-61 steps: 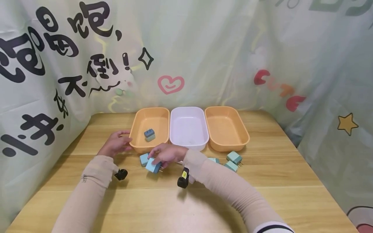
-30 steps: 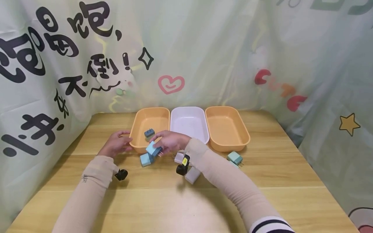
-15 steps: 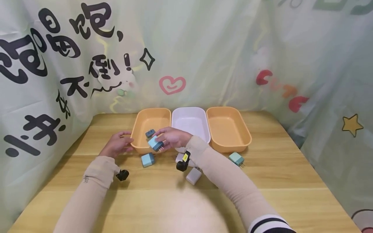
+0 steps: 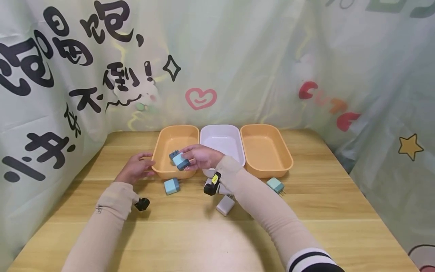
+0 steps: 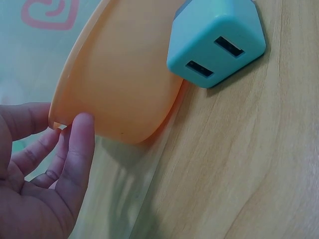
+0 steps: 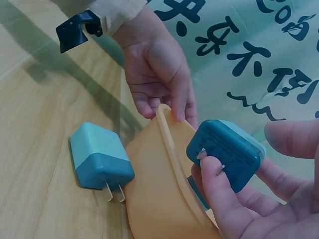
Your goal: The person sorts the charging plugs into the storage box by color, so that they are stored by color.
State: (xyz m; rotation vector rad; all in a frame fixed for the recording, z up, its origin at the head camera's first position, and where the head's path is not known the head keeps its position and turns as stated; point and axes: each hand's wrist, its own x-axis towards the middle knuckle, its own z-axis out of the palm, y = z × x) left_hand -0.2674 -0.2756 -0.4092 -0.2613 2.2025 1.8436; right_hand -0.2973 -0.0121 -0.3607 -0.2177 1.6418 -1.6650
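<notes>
My right hand [image 4: 204,156] holds a light-and-dark-blue USB wall charger [image 4: 180,161] over the left orange bin [image 4: 163,166]; its two metal prongs show in the right wrist view. My left hand [image 4: 135,169] pinches the bin's rim at the near left corner, thumb on one side and a finger on the other in the left wrist view. Inside that bin lies another charger [image 4: 174,154], partly hidden behind the held one. On the table just in front stands a second blue charger [image 4: 171,186], its two USB ports facing the left wrist camera.
Beside the left bin stand a white bin [image 4: 222,145] and another orange bin [image 4: 266,166]. White chargers [image 4: 225,205] lie near my right wrist, one partly covered by it. A light green charger [image 4: 275,184] lies to the right. A printed curtain [image 4: 238,75] hangs behind.
My right hand has lifted the blue charger off the table, from beside the other blue one, and carried it up and forward over the left orange bin. My left hand stays at the rim.
</notes>
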